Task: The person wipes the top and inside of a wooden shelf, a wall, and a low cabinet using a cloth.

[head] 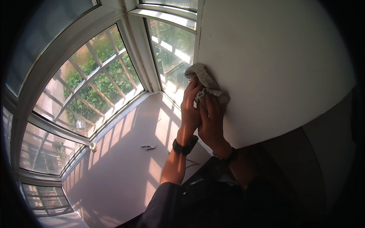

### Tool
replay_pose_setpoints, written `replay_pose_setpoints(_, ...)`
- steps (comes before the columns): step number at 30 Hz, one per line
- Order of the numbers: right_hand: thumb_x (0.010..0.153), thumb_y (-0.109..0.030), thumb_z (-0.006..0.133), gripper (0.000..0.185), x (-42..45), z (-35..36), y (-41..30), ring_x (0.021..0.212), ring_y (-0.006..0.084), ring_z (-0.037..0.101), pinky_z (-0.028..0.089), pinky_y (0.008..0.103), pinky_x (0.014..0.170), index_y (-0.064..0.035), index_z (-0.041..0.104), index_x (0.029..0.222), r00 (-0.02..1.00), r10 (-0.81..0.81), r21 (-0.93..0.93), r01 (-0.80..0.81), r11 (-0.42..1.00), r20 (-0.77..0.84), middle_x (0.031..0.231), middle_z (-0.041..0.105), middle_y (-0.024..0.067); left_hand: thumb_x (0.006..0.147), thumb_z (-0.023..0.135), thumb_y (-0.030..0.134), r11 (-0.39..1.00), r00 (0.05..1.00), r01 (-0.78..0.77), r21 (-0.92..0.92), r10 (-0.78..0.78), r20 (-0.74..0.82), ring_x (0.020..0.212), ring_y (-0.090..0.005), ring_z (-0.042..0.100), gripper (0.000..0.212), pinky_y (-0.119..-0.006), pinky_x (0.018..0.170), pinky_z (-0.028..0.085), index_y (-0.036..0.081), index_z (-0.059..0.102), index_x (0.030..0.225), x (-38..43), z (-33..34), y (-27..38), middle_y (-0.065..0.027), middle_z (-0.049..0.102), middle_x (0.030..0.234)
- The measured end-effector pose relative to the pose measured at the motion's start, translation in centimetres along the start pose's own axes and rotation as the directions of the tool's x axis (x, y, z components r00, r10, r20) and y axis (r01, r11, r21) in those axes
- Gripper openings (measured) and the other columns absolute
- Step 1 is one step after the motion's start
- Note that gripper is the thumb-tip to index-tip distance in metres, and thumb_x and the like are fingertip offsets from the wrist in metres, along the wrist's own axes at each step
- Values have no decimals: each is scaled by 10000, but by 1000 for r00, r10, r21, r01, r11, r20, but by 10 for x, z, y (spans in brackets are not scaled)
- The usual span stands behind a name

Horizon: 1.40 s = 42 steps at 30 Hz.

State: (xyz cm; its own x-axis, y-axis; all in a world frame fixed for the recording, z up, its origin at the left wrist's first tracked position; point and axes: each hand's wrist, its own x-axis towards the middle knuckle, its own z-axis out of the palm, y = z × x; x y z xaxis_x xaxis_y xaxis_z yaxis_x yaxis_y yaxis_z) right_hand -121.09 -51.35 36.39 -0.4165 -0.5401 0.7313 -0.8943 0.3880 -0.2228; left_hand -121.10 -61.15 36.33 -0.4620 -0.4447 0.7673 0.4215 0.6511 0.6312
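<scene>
A bunched greyish terry cloth [207,79] is against the white wall [271,71], right beside the edge of the narrow window pane. My left hand [190,102] has its fingers on the cloth's left side, near the frame. My right hand [211,115] grips the lower part of the cloth, with its fingertips partly sunk in the folds. The two hands are close together at the thumbs. A dark watch-like band [184,146] is on my left wrist, and another dark band [229,156] circles the right wrist.
Below the windows, a wide pale sill [119,165] carries a small white scrap [148,147], a thin cable [193,163] and a round white object [93,146] by the frame. Metal bars [85,77] stand outside the left window, with green plants [105,81] beyond.
</scene>
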Motion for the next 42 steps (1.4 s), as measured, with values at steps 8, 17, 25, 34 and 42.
replay_pose_setpoints(8, 758, -79, 466, 403, -84, 17, 20, 1234, 215, 327, 236, 445, 979, -20, 476, 1157, 946, 76, -113, -42, 993, 317, 1314, 372, 96, 726, 548, -27, 897, 879, 442, 8, -435, 194, 1026, -329, 488, 316, -339, 831, 424, -36, 500, 1038, -114, 10, -26, -181, 480, 1122)
replay_pose_setpoints(17, 724, -141, 585, 444, -80, -36, 19, 1102, 368, 405, 313, 487, 914, 22, 463, 1120, 999, 2, -276, 9, 961, 38, 1266, 376, 204, 668, 618, -23, 923, 939, 344, -173, -337, 65, 815, -241, 541, 295, -276, 660, 454, 3, 561, 957, -88, 33, 49, -117, 509, 992)
replay_pose_setpoints(25, 848, -155, 528, 352, -67, -113, 31, 1109, 344, 429, 375, 487, 919, 35, 451, 1135, 912, -265, -596, 28, 803, -314, 1190, 428, 203, 571, 669, -8, 886, 975, -219, -409, 215, -56, 822, -256, 540, 356, -295, 666, 459, 57, 596, 914, -11, 40, 144, -122, 533, 934)
replay_pose_setpoints(34, 818, -160, 543, 393, -144, -89, 85, 1114, 359, 401, 345, 515, 917, 31, 437, 1145, 976, -87, 81, 72, 994, 202, 1195, 410, 216, 636, 705, 16, 996, 990, 30, 83, -18, -141, 807, -214, 546, 282, -257, 610, 461, 15, 554, 874, -113, 46, 120, -125, 532, 907)
replay_pose_setpoints(42, 791, -165, 556, 431, -101, -128, 137, 1118, 372, 376, 318, 541, 915, 26, 425, 1154, 994, -108, 118, 107, 987, 0, 1198, 394, 229, 659, 688, 18, 958, 995, 76, 278, -91, 39, 909, -260, 531, 319, -306, 715, 459, 14, 575, 957, -182, 66, 110, -113, 546, 995)
